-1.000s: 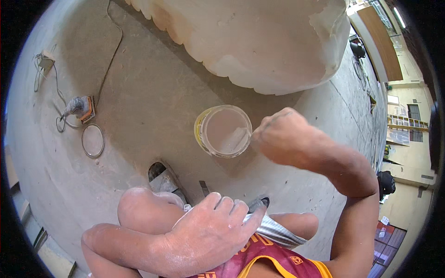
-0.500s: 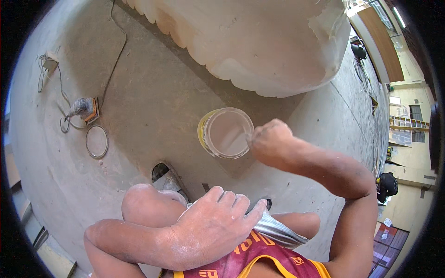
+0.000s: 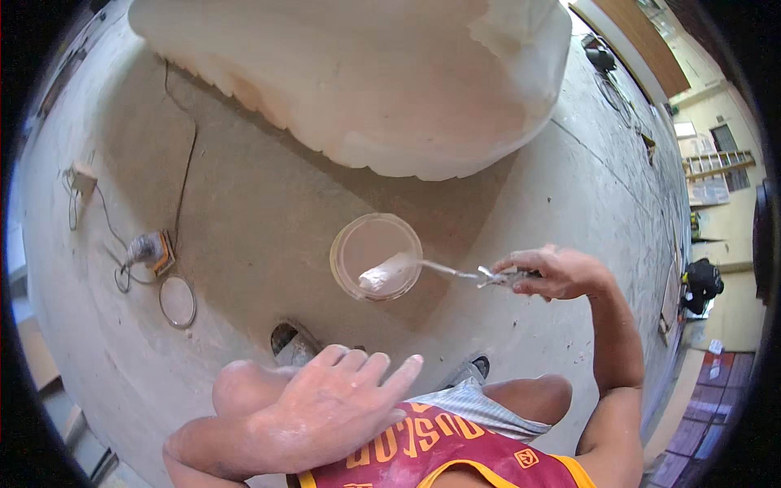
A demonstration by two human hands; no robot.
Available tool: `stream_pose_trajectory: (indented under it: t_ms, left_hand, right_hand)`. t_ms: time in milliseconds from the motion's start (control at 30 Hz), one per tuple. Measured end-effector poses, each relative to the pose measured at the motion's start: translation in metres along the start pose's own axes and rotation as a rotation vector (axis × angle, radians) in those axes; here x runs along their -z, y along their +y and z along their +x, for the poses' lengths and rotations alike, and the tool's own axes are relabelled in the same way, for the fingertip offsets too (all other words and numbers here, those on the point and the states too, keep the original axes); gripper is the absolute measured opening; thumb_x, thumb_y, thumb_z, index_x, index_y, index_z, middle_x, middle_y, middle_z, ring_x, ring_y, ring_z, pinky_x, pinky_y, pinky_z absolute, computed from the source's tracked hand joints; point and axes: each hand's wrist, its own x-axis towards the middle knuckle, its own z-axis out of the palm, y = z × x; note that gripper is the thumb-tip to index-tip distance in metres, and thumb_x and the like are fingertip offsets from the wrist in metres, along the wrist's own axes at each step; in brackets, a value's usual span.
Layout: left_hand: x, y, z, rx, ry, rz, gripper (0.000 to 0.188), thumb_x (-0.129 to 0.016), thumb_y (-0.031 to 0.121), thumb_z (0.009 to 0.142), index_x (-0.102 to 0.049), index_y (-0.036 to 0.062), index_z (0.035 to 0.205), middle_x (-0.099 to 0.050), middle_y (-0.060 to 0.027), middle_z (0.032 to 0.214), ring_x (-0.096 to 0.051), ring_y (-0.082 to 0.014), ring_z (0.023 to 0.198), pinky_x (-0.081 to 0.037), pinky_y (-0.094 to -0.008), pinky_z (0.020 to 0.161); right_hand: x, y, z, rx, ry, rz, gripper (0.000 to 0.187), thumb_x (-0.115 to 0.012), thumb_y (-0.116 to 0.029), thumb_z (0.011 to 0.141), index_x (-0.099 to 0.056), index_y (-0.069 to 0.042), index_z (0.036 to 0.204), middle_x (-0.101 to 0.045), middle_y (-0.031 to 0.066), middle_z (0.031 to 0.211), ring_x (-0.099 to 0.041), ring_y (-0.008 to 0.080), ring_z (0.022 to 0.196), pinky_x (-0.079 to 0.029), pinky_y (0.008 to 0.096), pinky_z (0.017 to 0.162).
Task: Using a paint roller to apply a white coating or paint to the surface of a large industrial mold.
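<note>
In my right hand [image 3: 553, 272] is the grip of a small paint roller [image 3: 451, 269] with a thin metal rod, my fingers closed round it. Its white, wet-looking head [image 3: 389, 275] shows over the mouth of a round bucket [image 3: 334, 259] on the floor. Inside the bucket is a pale pinkish-white liquid [image 3: 366, 244]. My left hand [image 3: 329, 398], dusted with white powder, holds nothing. It lies palm down near my lap, fingers stretched and thumb-side finger apart.
A large pale shell-like form [image 3: 390, 89] with a scalloped edge stands beyond the bucket. To the left lie a dusty power sander [image 3: 150, 250] with its cord, a round lid [image 3: 177, 302] and a small box [image 3: 81, 179]. A person [image 3: 701, 285] crouches far right.
My right hand has moved right, away from the bucket rim, and the roller's head and rod now show. The view has shifted slightly; my left hand stays near my lap.
</note>
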Motion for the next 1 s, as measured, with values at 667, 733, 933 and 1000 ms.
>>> stream_pose_trajectory:
  t_ms: [667,733,933,1000]
  left_hand:
    - [-0.014,0.025,0.044,0.215,-0.175,0.061,0.061,-0.057,0.043,0.104,-0.047,0.0047,0.151,-0.068,-0.0156,0.114,-0.068,-0.0331,0.109,-0.051,-0.0443,0.098]
    - [-0.017,0.024,0.043,0.165,-0.138,0.069,0.061,-0.058,0.043,0.104,-0.047,0.0046,0.15,-0.068,-0.0159,0.113,-0.068,-0.0336,0.108,-0.051,-0.0451,0.097]
    - [-0.016,0.02,0.044,0.123,-0.134,0.078,0.063,-0.058,0.045,0.103,-0.046,0.0049,0.151,-0.067,-0.017,0.113,-0.068,-0.0343,0.109,-0.051,-0.0465,0.097]
    - [-0.01,0.024,0.045,0.135,-0.151,0.065,0.064,-0.058,0.046,0.103,-0.046,0.0057,0.152,-0.067,-0.0171,0.115,-0.067,-0.0347,0.111,-0.051,-0.0461,0.098]
  right_hand:
    - [-0.142,0.104,0.015,0.022,-0.172,1.147,0.042,-0.07,-0.043,0.1,-0.074,-0.002,0.102,-0.056,-0.0018,0.062,-0.051,0.0077,0.049,-0.039,0.0257,0.043]
    - [-0.135,0.093,0.011,0.054,-0.102,1.155,0.041,-0.07,-0.041,0.1,-0.072,0.0,0.104,-0.056,-0.0013,0.063,-0.053,0.0081,0.049,-0.041,0.0253,0.044]
    - [-0.105,0.073,0.012,0.152,0.103,1.147,0.038,-0.07,-0.036,0.1,-0.069,0.002,0.106,-0.057,0.0001,0.065,-0.054,0.0091,0.05,-0.043,0.0257,0.046]
    - [-0.097,0.065,0.012,0.177,0.142,1.133,0.037,-0.071,-0.034,0.1,-0.069,0.003,0.105,-0.058,0.0006,0.065,-0.054,0.0092,0.05,-0.043,0.0257,0.046]
